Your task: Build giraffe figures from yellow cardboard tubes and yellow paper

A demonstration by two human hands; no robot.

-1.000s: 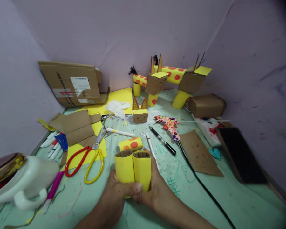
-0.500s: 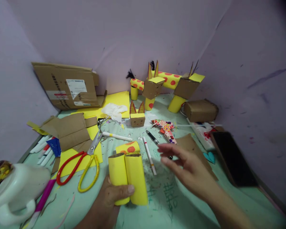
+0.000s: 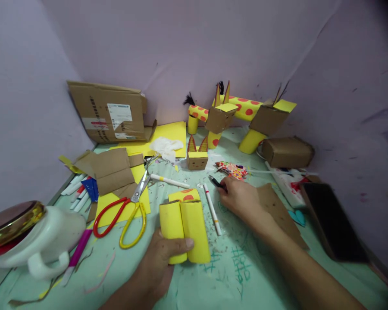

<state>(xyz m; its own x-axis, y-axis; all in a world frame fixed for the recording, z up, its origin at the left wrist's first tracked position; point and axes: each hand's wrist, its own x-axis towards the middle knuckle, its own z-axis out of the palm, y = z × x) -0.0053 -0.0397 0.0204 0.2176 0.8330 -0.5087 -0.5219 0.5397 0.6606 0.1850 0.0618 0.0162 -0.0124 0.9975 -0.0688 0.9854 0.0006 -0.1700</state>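
Two yellow paper-covered cardboard tubes [image 3: 197, 230] stand side by side in my left hand [image 3: 160, 262], its thumb lying across their front. Just behind their tops shows a yellow piece with orange spots [image 3: 185, 195]. My right hand [image 3: 241, 198] is closed around a black pen [image 3: 215, 181] at the middle of the table; the pen's tip points to the far left and its rear end is hidden by the hand. A white marker with a red band [image 3: 212, 209] lies between the hands. Beyond the right hand lies a floral-patterned glue gun [image 3: 232, 169], partly covered.
Red-and-yellow-handled scissors [image 3: 136, 198] lie left on yellow paper and cardboard. A white mug [image 3: 54, 232] is at the near left. Giraffe-like cardboard figures [image 3: 221, 118] and a small eared box head [image 3: 197, 161] stand behind. A phone [image 3: 333, 221] lies at right.
My right hand has moved forward and down from above the table and closed on the pen. My left hand still holds the tubes. The view has shifted slightly to the left.
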